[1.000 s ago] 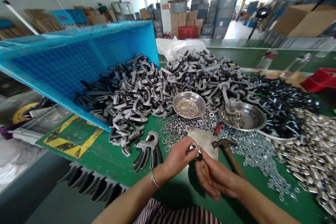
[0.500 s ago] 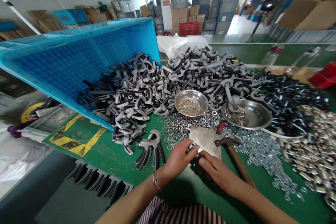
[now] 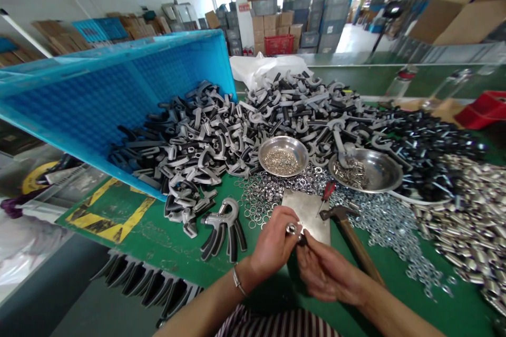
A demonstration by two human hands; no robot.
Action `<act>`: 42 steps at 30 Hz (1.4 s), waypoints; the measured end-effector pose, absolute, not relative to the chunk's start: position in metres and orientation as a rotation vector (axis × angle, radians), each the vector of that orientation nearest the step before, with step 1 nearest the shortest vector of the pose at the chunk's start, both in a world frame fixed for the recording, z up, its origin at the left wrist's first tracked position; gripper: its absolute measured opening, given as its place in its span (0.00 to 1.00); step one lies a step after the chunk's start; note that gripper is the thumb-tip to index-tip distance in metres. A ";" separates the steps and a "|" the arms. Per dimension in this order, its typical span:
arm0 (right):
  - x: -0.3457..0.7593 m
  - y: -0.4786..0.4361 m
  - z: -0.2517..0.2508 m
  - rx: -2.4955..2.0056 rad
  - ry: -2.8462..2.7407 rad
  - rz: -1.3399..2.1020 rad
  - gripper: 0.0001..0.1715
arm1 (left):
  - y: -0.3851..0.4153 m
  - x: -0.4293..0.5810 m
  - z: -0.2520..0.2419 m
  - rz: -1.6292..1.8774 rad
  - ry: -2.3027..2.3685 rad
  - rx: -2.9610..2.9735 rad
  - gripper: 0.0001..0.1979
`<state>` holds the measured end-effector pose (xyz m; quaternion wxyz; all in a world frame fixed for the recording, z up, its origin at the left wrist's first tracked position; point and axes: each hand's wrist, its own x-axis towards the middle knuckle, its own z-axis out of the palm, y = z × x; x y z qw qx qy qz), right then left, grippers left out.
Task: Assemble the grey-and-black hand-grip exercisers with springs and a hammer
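My left hand pinches a small shiny metal part near the front of the green table. My right hand meets it from the right, fingers closed on the same small piece, which is dark at its right end. Both hands hover just in front of a flat steel plate. A hammer with a wooden handle lies just right of my right hand. An assembled grey hand gripper rests left of my left hand.
A tipped blue crate spills grey and black handle parts. Two steel bowls hold small hardware. Metal rings, nuts and silver cylinders cover the right side. A small red screwdriver lies by the plate.
The hands stay together on the small part, shifting slightly as they work it; the right hand's fingers have turned against the piece. The view has wobbled a little.
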<state>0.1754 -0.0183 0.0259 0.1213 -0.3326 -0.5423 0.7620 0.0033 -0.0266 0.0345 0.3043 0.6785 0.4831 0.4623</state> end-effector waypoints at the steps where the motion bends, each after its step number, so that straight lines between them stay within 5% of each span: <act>1: 0.176 -0.018 0.026 -0.949 -1.577 2.293 0.43 | -0.027 0.003 0.035 1.193 1.247 1.847 0.03; 6: 0.177 -0.015 0.035 -1.167 -1.792 1.487 0.26 | -0.027 0.009 0.033 1.271 1.457 1.620 0.08; 11: 0.173 -0.018 0.037 -1.103 -1.525 2.093 0.33 | -0.025 0.010 0.028 1.239 1.326 1.840 0.06; 15: 0.175 -0.017 0.041 -1.197 -1.728 1.580 0.25 | -0.024 0.014 0.029 1.266 1.482 1.728 0.08; 21: 0.182 -0.019 0.037 -1.112 -1.463 2.155 0.33 | -0.015 0.021 0.038 1.029 1.451 1.956 0.08; 28: 0.231 -0.012 0.018 -1.414 -2.171 1.014 0.16 | 0.041 0.042 0.015 0.335 1.646 2.362 0.11; 31: 0.268 -0.026 0.007 -1.478 -2.106 0.889 0.16 | 0.065 0.053 0.025 0.327 1.653 2.475 0.18; 34: 0.300 -0.044 -0.007 -1.557 -2.020 0.710 0.15 | 0.099 0.077 0.049 0.404 1.467 2.650 0.10; 42: 0.316 -0.059 -0.035 -1.622 -2.049 0.366 0.18 | 0.203 0.166 0.051 0.090 1.242 2.696 0.10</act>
